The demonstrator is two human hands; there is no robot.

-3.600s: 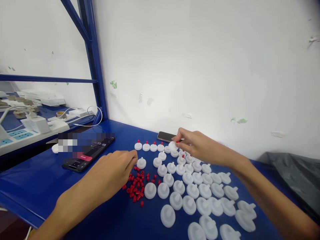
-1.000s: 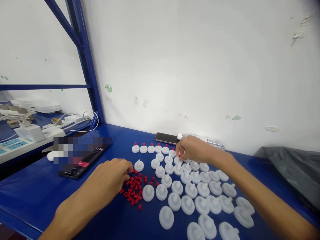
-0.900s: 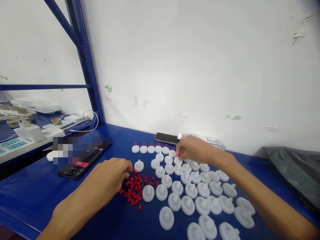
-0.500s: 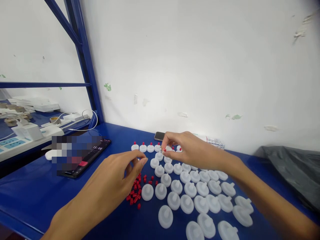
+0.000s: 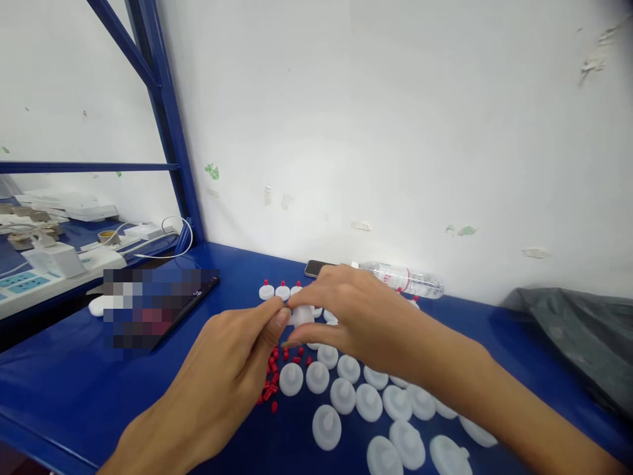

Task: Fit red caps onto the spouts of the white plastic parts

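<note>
My left hand (image 5: 247, 349) is closed in a pinch, its thumb and index fingertips together; what they hold, if anything, is hidden. Touching those fingertips is the index finger of my right hand (image 5: 336, 307). Between the right thumb and index finger shows a white translucent plastic disc (image 5: 302, 315), partly covered by the fingers. Below my hands lie many like discs with short stems, such as this stemmed disc (image 5: 327, 427). Small red caps (image 5: 271, 389) lie loose beside my left hand. Behind, white discs with red caps on their stems (image 5: 282, 291) stand in a row.
A phone with a pixelated screen (image 5: 182, 310) lies on the blue table (image 5: 64, 389) at left. Another phone (image 5: 316, 268) and a plastic bottle (image 5: 405, 280) lie by the wall. A dark plastic bag (image 5: 578, 343) is at right, a power strip (image 5: 24, 284) far left.
My right hand has moved left and toward me, from the row of capped discs to my left fingertips. My left hand's thumb and index finger have closed together.
</note>
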